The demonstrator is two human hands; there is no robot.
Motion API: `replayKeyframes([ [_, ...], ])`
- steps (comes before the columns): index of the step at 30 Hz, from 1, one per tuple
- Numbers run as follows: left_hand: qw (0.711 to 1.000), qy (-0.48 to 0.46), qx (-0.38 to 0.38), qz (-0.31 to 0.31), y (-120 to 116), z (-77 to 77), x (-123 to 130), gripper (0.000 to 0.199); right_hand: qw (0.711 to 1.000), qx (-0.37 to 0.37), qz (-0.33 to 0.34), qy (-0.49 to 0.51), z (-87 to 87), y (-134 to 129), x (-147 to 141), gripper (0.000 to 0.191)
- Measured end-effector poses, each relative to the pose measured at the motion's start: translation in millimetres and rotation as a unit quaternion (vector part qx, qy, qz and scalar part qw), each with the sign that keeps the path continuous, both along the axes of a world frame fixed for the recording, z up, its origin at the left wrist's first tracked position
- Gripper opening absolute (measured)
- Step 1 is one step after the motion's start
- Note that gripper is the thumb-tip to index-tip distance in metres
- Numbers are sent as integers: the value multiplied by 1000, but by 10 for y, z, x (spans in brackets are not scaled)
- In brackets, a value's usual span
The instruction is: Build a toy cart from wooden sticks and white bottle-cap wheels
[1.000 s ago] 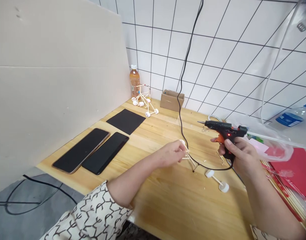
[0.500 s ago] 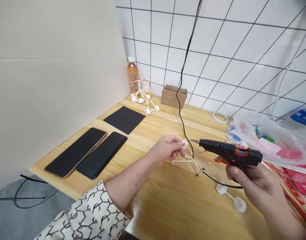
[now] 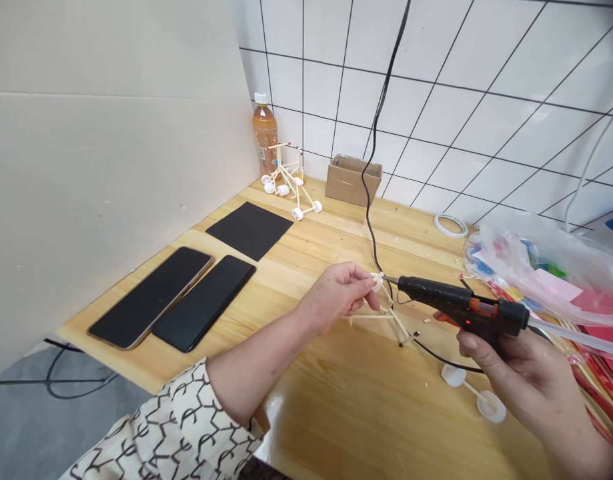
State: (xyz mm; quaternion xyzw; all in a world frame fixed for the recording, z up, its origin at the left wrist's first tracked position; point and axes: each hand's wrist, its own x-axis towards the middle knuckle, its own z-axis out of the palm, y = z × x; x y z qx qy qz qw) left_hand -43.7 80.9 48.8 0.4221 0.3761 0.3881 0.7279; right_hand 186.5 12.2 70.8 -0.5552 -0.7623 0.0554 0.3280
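Observation:
My left hand (image 3: 342,297) pinches the upper end of a small stick frame (image 3: 397,321) made of pale wooden sticks, over the middle of the table. In my right hand (image 3: 523,373) is a black glue gun (image 3: 461,303), its red light lit and a clear glue stick coming out of its back. The metal nozzle points left and meets the stick end at my left fingertips. Below the gun lies a pair of white wheels (image 3: 491,405) joined by a stick.
Two phones (image 3: 151,297), a black sheet (image 3: 250,230), a finished-looking stick model (image 3: 286,175), a bottle (image 3: 265,133) and a cardboard box (image 3: 353,181) stand or lie left and back. A black cord (image 3: 370,220) crosses the table. Tape (image 3: 450,225) and plastic bags (image 3: 536,257) are right.
The glue gun's nozzle has closed the gap to the stick end at my left fingertips. The camera view has shifted slightly.

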Motion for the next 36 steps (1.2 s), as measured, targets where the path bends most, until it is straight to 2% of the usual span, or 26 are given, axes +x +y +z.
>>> replayKeyframes([
  [9, 1000, 6, 1, -14, -16, 13, 5, 13, 1000, 15, 6, -17, 11, -1, -24, 22],
  [14, 1000, 6, 6, -1, -15, 0, 7, 11, 999, 24, 8, -34, 34, -12, -41, 20],
  [24, 1000, 7, 17, 2, -31, -4, 4, 12, 1000, 17, 3, -13, 37, -22, -44, 23],
  [31, 1000, 15, 13, 8, -39, 18, 12, 12, 1000, 9, -9, 13, 57, -39, -81, 15],
  [36, 1000, 21, 18, 13, -45, 27, 12, 11, 999, 35, 9, -5, 41, -33, -55, 13],
])
